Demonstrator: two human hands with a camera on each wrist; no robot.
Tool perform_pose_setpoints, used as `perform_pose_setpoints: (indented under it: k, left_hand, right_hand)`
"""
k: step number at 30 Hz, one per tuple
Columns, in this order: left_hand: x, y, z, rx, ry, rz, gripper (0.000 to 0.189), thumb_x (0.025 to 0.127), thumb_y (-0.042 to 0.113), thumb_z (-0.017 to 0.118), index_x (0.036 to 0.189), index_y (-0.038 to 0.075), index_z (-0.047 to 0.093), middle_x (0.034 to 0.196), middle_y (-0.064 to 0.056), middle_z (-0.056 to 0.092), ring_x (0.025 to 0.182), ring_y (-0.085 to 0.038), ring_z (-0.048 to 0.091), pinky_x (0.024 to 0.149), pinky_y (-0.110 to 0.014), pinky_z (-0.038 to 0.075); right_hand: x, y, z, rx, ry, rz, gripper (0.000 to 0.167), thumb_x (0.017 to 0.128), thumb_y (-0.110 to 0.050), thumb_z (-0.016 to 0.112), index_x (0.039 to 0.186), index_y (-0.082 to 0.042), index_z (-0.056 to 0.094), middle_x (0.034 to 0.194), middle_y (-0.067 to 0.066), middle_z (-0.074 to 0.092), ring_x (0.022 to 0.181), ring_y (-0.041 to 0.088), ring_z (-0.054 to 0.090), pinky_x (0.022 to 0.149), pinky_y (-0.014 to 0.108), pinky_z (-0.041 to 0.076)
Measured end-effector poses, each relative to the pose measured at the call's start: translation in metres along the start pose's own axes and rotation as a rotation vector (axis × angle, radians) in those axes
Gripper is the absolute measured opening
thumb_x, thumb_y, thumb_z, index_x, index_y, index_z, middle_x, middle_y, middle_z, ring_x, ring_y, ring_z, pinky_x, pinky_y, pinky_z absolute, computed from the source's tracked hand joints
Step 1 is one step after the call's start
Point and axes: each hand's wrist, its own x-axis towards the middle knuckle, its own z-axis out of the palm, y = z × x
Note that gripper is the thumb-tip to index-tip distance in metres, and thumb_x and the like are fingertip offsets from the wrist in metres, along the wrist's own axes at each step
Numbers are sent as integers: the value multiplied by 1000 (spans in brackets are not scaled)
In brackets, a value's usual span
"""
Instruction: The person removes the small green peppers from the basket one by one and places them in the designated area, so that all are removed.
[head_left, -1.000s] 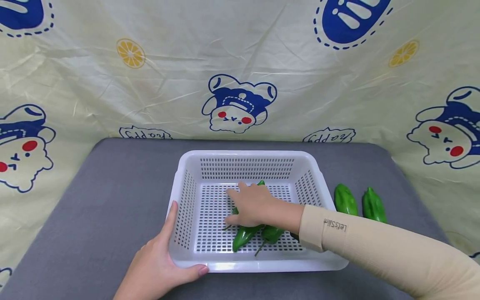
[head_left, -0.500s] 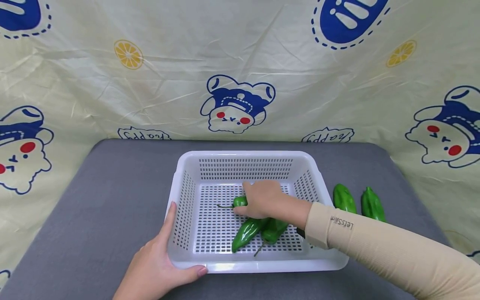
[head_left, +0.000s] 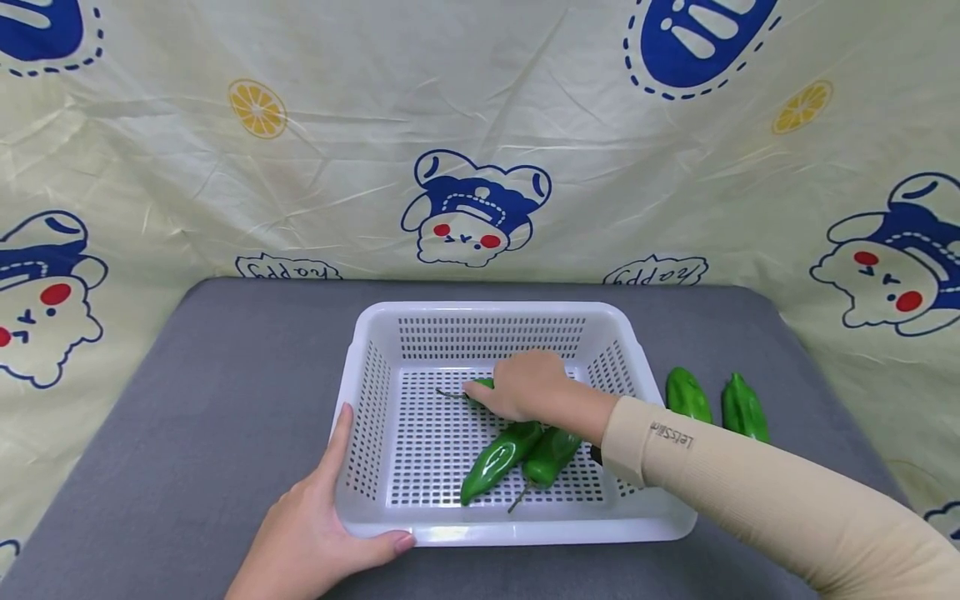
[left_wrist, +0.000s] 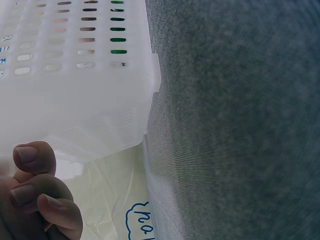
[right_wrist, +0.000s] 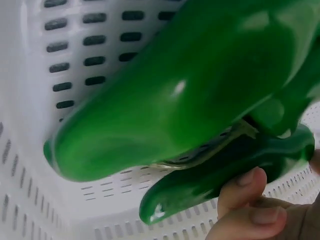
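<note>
In the head view, a white perforated plastic basket (head_left: 517,531) stands on the grey table. My left hand (head_left: 315,508) grips its near left corner, thumb on the front rim and index finger along the left wall. Curled fingertips (left_wrist: 37,152) show close to the basket in the left wrist view. Inside the basket, my right hand (head_left: 531,385) holds a green pepper (right_wrist: 200,187), its stem pointing left in the head view and much of it hidden by the hand. Two more green peppers lie nearer the front, a long one (head_left: 498,461) and a stemmed one (head_left: 551,458).
Two green peppers, one left (head_left: 687,394) and one right (head_left: 744,410), lie on the table beyond the basket's right wall. My sleeved right forearm (head_left: 750,475) crosses the basket's right rim. A printed cloth (head_left: 337,167) hangs behind the grey table (head_left: 247,375).
My right hand has gone from spread fingers over the peppers to gripping one, then moved slightly back and right with it. The two front peppers show more fully. The left hand stays put.
</note>
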Motion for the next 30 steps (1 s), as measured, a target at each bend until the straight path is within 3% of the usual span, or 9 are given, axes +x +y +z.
perform_pose_setpoints:
  k: [6,9,13,21,26,30]
  left_hand:
    - [0,1,0,4,-9,-8,140,55,79,78,157,41,-10,151,-11,48,105,-21,61,79,-42,50]
    - [0,1,0,10,-8,-2,140,56,78,79,157,39,-10,151,-12,48,104,-21,61,78,-41,50]
    - [0,1,1,14,-9,-1,140,56,78,79,158,39,-9,151,-13,48,104,-21,61,78,-41,50]
    - [0,1,1,6,-3,-15,139,55,80,78,156,43,-9,150,-11,49,104,-21,61,78,-41,49]
    - [0,1,1,8,-12,-21,140,54,81,77,156,42,-10,150,-12,49,105,-22,61,79,-42,49]
    - [0,1,1,8,-3,-12,139,55,81,77,156,42,-9,150,-12,48,107,-22,61,79,-42,50]
  right_hand:
    - [0,-2,-3,-10,-37,-13,66,91,-75,38,67,-18,62,66,2,59,57,15,52,52,28,36]
    - [0,-3,-4,-6,-46,-23,72,94,-73,34,100,-13,73,92,8,71,74,20,62,60,32,44]
    - [-1,-2,-3,-12,-31,-54,70,99,-66,33,139,-14,57,125,12,67,96,26,64,71,38,49]
    - [-6,2,-3,-4,-2,-91,62,94,-61,54,129,-11,59,96,8,67,72,20,57,56,32,42]
    - [-9,7,-4,2,-10,-96,62,87,-64,62,116,-9,63,87,6,67,71,19,58,62,33,45]
    - [-9,11,-3,21,-32,-96,74,83,-67,66,126,-8,59,98,8,69,79,22,59,72,38,50]
